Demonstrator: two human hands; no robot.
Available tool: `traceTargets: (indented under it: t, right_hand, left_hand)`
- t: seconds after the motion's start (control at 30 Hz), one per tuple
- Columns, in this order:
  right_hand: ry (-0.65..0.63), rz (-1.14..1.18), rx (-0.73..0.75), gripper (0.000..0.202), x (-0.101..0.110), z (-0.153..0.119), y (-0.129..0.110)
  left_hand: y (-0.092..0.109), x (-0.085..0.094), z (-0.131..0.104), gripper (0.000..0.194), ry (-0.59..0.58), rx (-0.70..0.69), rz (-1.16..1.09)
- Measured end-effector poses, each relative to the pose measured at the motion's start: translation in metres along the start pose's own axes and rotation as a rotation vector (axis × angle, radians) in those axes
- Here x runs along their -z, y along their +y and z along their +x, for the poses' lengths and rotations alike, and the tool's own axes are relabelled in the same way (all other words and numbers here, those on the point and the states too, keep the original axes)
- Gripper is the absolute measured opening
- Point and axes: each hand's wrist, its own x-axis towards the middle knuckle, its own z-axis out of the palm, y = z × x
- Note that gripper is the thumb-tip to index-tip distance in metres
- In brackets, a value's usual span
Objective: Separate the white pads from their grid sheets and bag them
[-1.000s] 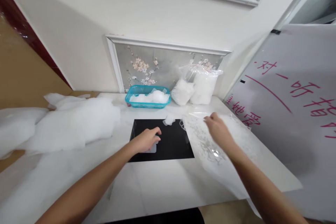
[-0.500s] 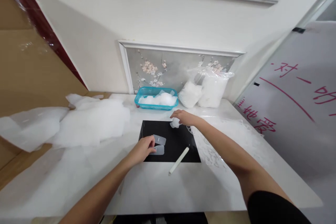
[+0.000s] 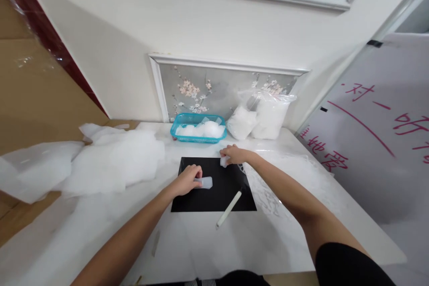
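On a black mat (image 3: pixel 208 200) in front of me, my left hand (image 3: pixel 187 180) pinches frosted translucent plastic pieces (image 3: pixel 206 182) between thumb and fingers; they lie nearly one over the other. At the mat's far right corner, my right hand (image 3: pixel 235 155) is closed on a small whitish translucent piece (image 3: pixel 224 161), partly hidden by the fingers. A white pen-shaped tool (image 3: pixel 228 210) rests slantwise across the mat's near right edge, touched by neither hand.
Behind the mat stands a blue basket (image 3: pixel 198 139) holding white pieces. Clear bags (image 3: pixel 271 118) of white material lean by the wall. White foam sheets (image 3: pixel 117 161) are heaped at left, and crumpled clear plastic (image 3: pixel 295 174) lies at right. A whiteboard (image 3: pixel 385 178) borders the table's right side.
The two plastic pieces at my left hand were apart and are now brought together in its pinch. My right hand stays near the far corner, its fingers slightly shifted on the whitish piece.
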Motion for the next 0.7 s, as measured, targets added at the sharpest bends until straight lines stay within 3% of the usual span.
traceTargets:
  t: [0.23,0.33,0.4,0.47,0.53,0.63,0.7]
  right_hand:
    - [0.153,0.321,0.267,0.021,-0.038,-0.006,-0.069]
    - [0.247,0.55,0.183,0.026,-0.052,-0.006,-0.079]
    - [0.336,0.657,0.117,0.041,-0.049,-0.014,-0.073]
    - [0.441,0.687,0.068,0.046,-0.031,-0.031,-0.057]
    - [0.599,0.629,0.011,0.033,0.002,-0.053,-0.03]
    - [0.997,0.39,-0.058,0.031,0.072,-0.083,0.025]
    - [1.119,0.187,-0.177,0.027,0.117,-0.094,0.061]
  left_hand:
    - [0.012,-0.005,0.003,0.024,0.137,-0.01,-0.182]
    - [0.024,0.003,0.005,0.024,0.128,-0.068,-0.253]
    - [0.031,0.017,0.013,0.027,0.084,-0.123,-0.275]
    - [0.039,0.039,0.033,0.034,0.071,-0.174,-0.26]
    - [0.051,0.069,0.068,0.039,0.126,-0.21,-0.21]
    - [0.082,0.114,0.143,0.038,0.232,-0.25,-0.113]
    - [0.11,0.134,0.198,0.039,0.284,-0.288,-0.046]
